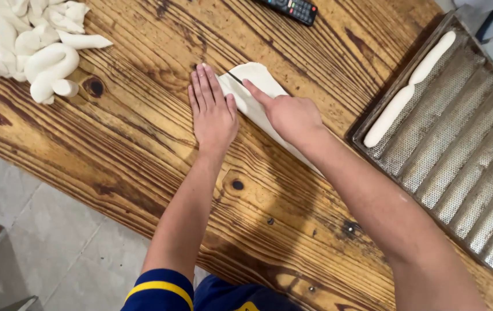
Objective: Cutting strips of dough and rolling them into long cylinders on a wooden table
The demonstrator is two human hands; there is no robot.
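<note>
Left hand point(213, 110): you lay it flat, fingers straight and together, pressing the near edge of the dough sheet point(256, 99) so that it stays in place; it grips nothing.
Right hand point(288, 115): fingers stretched, pushing on the dough, nothing grasped.
Dough sheet: on the wooden table point(142, 144), between both hands.
Tray point(459, 144): at your right, one shaped loaf point(408, 92) in a groove.
Dough pile point(27, 40): far left, well apart.

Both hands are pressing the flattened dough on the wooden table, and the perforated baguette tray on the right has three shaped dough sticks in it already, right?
Not quite. The head view shows only one shaped dough stick in the perforated baguette tray, in its far channel. The rest holds: the left hand and right hand both press the flattened dough on the wooden table.
</note>
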